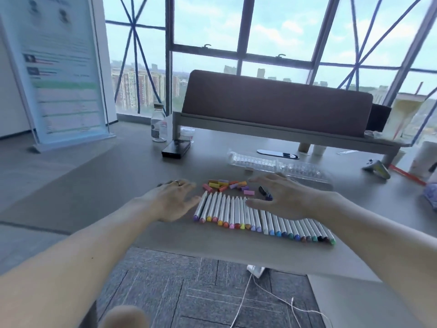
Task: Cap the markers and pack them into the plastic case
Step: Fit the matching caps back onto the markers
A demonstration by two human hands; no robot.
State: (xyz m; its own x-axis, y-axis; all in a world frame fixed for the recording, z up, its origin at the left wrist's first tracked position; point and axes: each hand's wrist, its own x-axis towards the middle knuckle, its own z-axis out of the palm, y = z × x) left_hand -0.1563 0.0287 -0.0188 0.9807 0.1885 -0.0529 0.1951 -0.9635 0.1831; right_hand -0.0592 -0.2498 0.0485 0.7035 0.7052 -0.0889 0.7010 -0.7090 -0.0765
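Row of white-barrelled markers with coloured ends (227, 211) lies on grey tabletop (118, 181), beside left grip (175, 200), middle part under right grip (283, 197) | loose pastel plastic caps (222, 184) between the fingertips of both grips | clear ribbed plastic case (260, 162) beyond right grip | both grips spread open, holding nothing

Grey desk (123, 176) before bright windows (279, 27) (daylight).

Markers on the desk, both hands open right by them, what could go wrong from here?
The markers lie loose in a row near the desk's front edge; a sweep by the right hand might roll some off. The caps sit in a mixed pile, so one could end up on the wrong-colour marker.
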